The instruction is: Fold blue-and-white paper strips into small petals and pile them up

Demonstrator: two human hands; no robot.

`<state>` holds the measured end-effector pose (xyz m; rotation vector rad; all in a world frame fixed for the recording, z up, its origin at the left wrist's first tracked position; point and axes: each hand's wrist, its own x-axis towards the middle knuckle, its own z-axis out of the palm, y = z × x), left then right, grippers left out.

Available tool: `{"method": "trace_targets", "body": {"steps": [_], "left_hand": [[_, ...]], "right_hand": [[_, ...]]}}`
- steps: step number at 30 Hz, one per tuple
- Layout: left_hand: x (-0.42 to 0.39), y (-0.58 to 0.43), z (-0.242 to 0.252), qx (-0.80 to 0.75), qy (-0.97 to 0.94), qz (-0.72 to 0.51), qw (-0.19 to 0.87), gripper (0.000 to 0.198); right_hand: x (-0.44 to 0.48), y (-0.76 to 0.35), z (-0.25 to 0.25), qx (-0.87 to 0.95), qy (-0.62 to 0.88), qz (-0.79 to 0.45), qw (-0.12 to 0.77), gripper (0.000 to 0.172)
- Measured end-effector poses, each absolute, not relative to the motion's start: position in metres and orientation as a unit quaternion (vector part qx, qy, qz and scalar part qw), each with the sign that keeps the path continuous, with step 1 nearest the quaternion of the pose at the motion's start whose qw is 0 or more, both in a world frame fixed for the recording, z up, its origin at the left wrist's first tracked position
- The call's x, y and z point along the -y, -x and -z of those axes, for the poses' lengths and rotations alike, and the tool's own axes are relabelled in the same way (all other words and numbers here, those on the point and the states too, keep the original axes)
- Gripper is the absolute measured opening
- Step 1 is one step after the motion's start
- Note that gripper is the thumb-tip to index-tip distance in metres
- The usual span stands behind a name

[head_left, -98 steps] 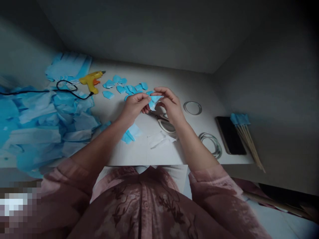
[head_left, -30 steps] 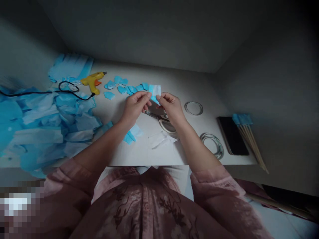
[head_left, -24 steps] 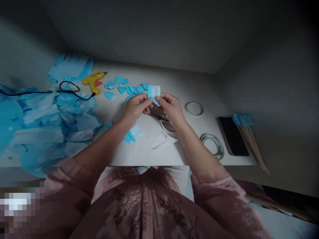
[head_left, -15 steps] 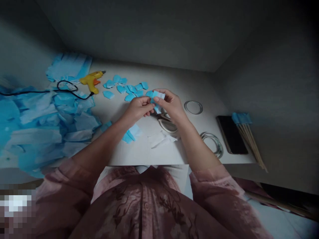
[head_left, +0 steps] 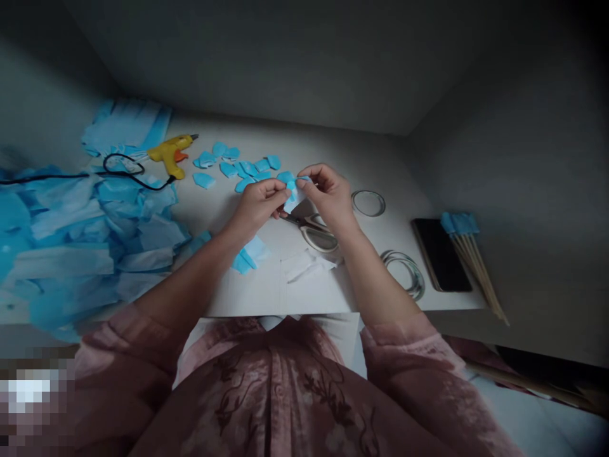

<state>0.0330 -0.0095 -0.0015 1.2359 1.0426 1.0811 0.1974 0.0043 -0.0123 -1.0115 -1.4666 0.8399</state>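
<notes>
- Pinching a blue-and-white piece (head_left: 292, 204) from both sides, in left grip (head_left: 261, 204) and right grip (head_left: 332, 194), apparently to keep the limp sheet spread.
- Held near the blade end of the scissors (head_left: 306, 226), laid flat on the desk (head_left: 266, 297), likely to free both grips.
- Beyond and left of the scissors: small blue cutouts (head_left: 228, 169), seemingly placed within reach.
- Farther left of the scissors: glue gun (head_left: 166, 151), pointed away from the fabric heap (head_left: 88, 238), perhaps because of heat.
- Right of the scissors: wire coils (head_left: 418, 284).

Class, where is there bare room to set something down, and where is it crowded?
The pale tabletop is bare between the farther silvery ring and grey back wall, and between the crumpled white fabric scrap and front edge. Heaped blue-white fabric pieces crowd the left.
</notes>
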Motion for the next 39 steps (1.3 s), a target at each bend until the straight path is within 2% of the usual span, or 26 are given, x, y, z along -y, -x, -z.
{"method": "trace_targets", "body": {"steps": [9,25,30,35,39], "left_hand": [[0.006,-0.032,0.008,-0.436,-0.517,-0.476,0.562,0.014],[0.005,-0.03,0.009,-0.424,-0.515,-0.492,0.559,0.018],[0.005,-0.03,0.009,-0.426,-0.508,-0.5,0.557,0.016],[0.006,-0.03,0.007,-0.438,-0.509,-0.502,0.544,0.019],[0.005,-0.031,0.006,-0.445,-0.503,-0.502,0.545,0.02]], "right_hand": [[0.001,-0.197,0.009,0.649,0.438,-0.338,0.523,0.009],[0.004,-0.197,0.009,0.645,0.433,-0.372,0.508,0.013],[0.005,-0.196,0.007,0.634,0.416,-0.405,0.511,0.03],[-0.001,-0.194,0.017,0.622,0.425,-0.402,0.521,0.04],[-0.004,-0.193,0.024,0.623,0.431,-0.392,0.522,0.038]]}}
